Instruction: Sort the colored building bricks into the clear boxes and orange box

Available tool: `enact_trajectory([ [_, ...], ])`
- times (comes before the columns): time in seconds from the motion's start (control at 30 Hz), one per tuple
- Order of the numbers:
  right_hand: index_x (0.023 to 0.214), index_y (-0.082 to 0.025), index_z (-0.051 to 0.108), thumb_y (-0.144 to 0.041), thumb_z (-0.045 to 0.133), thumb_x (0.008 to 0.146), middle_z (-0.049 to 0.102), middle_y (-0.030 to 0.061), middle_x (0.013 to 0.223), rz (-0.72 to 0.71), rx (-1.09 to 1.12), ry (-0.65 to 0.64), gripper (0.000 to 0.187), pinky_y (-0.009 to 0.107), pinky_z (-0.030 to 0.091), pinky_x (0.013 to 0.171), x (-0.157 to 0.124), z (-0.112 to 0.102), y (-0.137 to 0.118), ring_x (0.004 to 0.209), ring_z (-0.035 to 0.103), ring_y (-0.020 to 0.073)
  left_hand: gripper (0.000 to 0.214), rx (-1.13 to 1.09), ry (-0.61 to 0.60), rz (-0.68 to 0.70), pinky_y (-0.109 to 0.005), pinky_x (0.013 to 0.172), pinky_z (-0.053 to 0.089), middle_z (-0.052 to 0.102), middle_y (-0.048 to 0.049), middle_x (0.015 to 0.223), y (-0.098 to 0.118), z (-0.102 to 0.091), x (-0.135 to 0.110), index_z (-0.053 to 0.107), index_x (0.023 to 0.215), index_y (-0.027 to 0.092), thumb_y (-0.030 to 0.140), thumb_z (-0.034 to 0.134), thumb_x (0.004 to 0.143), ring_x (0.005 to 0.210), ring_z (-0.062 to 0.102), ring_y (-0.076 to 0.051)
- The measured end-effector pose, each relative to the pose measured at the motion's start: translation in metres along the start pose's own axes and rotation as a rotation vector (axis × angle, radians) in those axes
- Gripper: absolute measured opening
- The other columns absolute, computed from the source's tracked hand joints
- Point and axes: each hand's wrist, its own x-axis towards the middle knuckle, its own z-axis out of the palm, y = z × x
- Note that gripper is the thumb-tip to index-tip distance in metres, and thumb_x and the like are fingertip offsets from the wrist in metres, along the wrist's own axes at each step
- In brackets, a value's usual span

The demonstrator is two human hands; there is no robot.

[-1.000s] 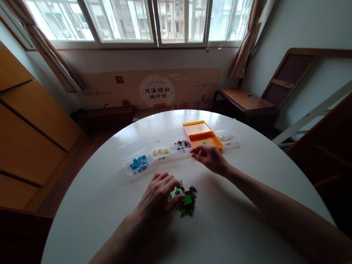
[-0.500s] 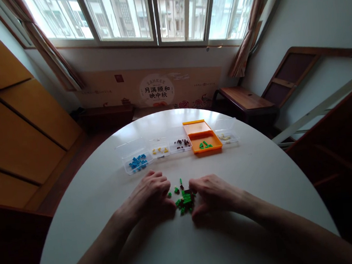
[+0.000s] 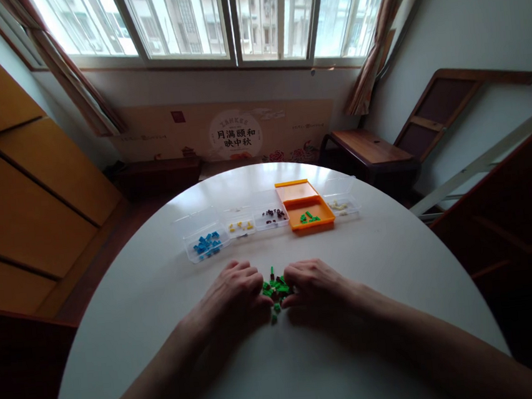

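Observation:
A small heap of green and dark bricks (image 3: pixel 274 286) lies on the round white table (image 3: pixel 365 353) in front of me. My left hand (image 3: pixel 232 293) rests palm down on the heap's left side, fingers curled in against the bricks. My right hand (image 3: pixel 314 282) sits on the right side, fingers curled the same way. Both hands press close around the heap, and their fingertips hide part of it. Whether either hand pinches a brick is hidden.
A row of small boxes stands farther back: a clear box with blue bricks (image 3: pixel 204 244), one with yellow bricks (image 3: pixel 240 226), one with dark bricks (image 3: pixel 272 214), an orange box with green bricks (image 3: pixel 309 216), and a clear box with pale bricks (image 3: pixel 342 205).
My right hand came back from the orange box to the heap. Both hands have since closed in, pushing the bricks together.

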Motion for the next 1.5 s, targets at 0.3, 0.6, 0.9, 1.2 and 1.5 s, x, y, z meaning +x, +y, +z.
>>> enact_trajectory([
  [0.3,0.086,-0.017,0.060,-0.032,0.067,0.082,0.059,-0.0006,0.070,0.113,0.154,0.139,0.017,0.020,0.038,0.058,-0.005,-0.001,0.011,0.060,0.053,0.0105,0.020,-0.019,0.158,-0.026,-0.030,0.079,0.037,0.060,-0.0031,0.092,0.008,0.010,0.000,0.064,0.107,0.027,0.023,0.048,0.094,0.082,0.050,-0.016],
  [0.6,0.084,-0.017,0.061,-0.021,0.066,0.080,0.060,-0.0006,0.070,0.148,0.177,0.181,0.007,0.021,0.039,0.061,-0.005,0.000,0.006,0.062,0.054,0.0106,0.014,-0.058,0.203,-0.045,-0.030,0.077,0.040,0.062,-0.0030,0.087,0.012,0.005,0.006,0.067,0.089,0.022,0.019,0.054,0.091,0.082,0.052,-0.016],
  [0.9,0.086,-0.016,0.063,-0.023,0.065,0.082,0.061,-0.0009,0.071,0.201,0.351,0.193,0.008,0.019,0.039,0.059,-0.001,0.001,0.002,0.060,0.050,0.0087,0.008,-0.114,0.372,-0.026,-0.028,0.075,0.044,0.065,-0.0028,0.084,0.009,0.012,0.008,0.062,0.084,0.019,0.019,0.057,0.090,0.080,0.055,-0.015],
  [1.2,0.085,-0.015,0.070,-0.025,0.064,0.082,0.066,0.0011,0.072,0.275,0.519,0.211,0.012,0.019,0.041,0.059,0.009,0.002,-0.017,0.059,0.052,0.0088,0.004,-0.195,0.537,0.071,-0.028,0.072,0.050,0.067,-0.0034,0.081,0.018,0.010,0.007,0.061,0.088,0.018,0.017,0.058,0.089,0.079,0.059,-0.015],
  [1.5,0.082,-0.016,0.071,-0.026,0.064,0.082,0.067,0.0016,0.069,0.299,0.465,0.293,0.012,0.020,0.043,0.058,0.013,0.004,-0.019,0.057,0.052,0.0095,0.015,-0.217,0.567,0.078,-0.025,0.068,0.051,0.066,-0.0024,0.077,0.022,0.006,0.006,0.053,0.074,0.018,0.017,0.061,0.087,0.078,0.060,-0.013],
])
